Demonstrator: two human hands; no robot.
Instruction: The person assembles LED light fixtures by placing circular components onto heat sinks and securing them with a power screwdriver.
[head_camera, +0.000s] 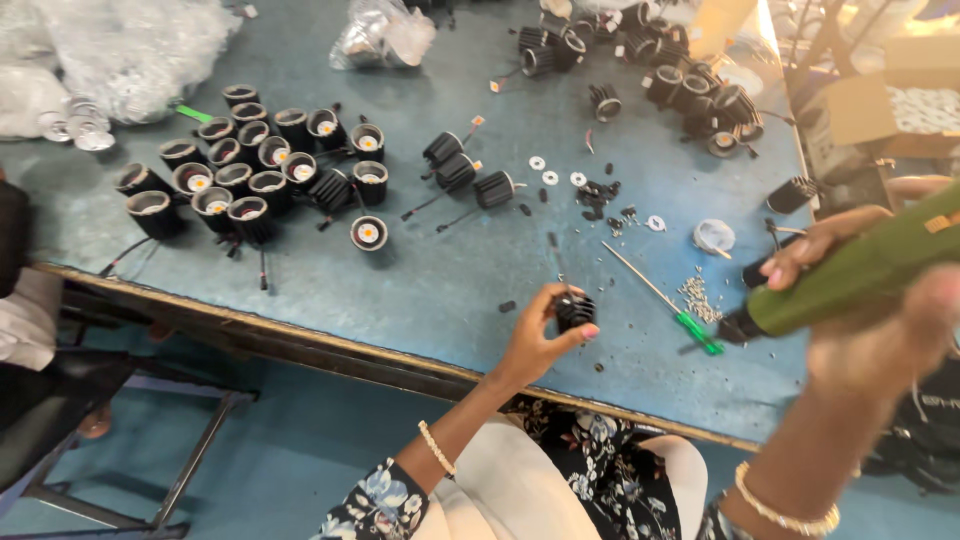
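Note:
My left hand (540, 335) grips a small black finned lamp housing (575, 310) just above the blue table (440, 280), near its front edge. My right hand (870, 320) is raised at the right and holds a green electric screwdriver (850, 280), its dark tip pointing left toward a green-handled hand screwdriver (665, 300) lying on the table. A small pile of silver screws (693, 295) lies beside that tool.
A cluster of black lamp housings (250, 170) stands at the left, more (680, 80) at the back right. White washers (550, 175), black bits, plastic bags (130, 45) and a cardboard box (880, 100) surround them. A chair frame (150, 440) stands below left.

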